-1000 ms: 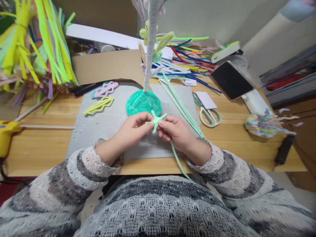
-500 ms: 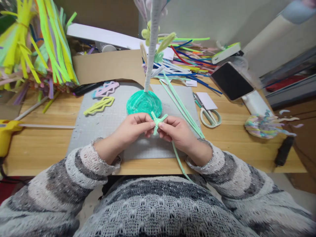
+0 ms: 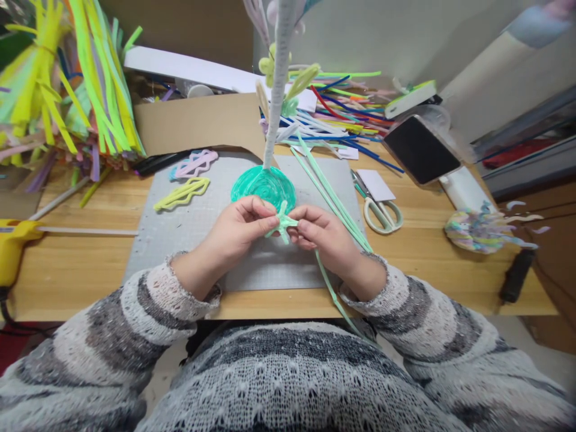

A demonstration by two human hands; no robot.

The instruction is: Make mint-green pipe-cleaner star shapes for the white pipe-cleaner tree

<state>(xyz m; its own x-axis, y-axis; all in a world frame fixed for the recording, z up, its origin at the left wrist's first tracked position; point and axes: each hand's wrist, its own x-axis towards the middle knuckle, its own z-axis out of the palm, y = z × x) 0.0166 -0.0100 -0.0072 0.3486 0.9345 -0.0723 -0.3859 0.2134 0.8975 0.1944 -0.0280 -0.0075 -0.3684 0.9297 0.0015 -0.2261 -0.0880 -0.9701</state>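
Between my hands is a small mint-green star shape of bent pipe cleaner (image 3: 284,222), its arms sticking out several ways. My left hand (image 3: 245,225) pinches it from the left with thumb and forefinger. On the other side, my right hand (image 3: 324,235) grips an arm of it between thumb and fingers. A long mint-green pipe cleaner tail (image 3: 330,288) hangs from below my right hand over the table's front edge. Just beyond stands a teal coiled round base (image 3: 263,187) with a white wrapped stem (image 3: 275,102) rising from it, bearing yellow and green loops.
On the grey cutting mat (image 3: 180,240) lie a yellow zigzag shape (image 3: 182,193) and loose mint-green pipe cleaners (image 3: 333,201). Scissors (image 3: 382,210) and a phone (image 3: 422,149) are to the right. A yellow glue gun (image 3: 15,246) lies left, near bundled pipe cleaners (image 3: 96,78).
The star shape has turned in my fingers, so one arm now points right into my right hand. My left hand has risen slightly and both hands still hold the piece.
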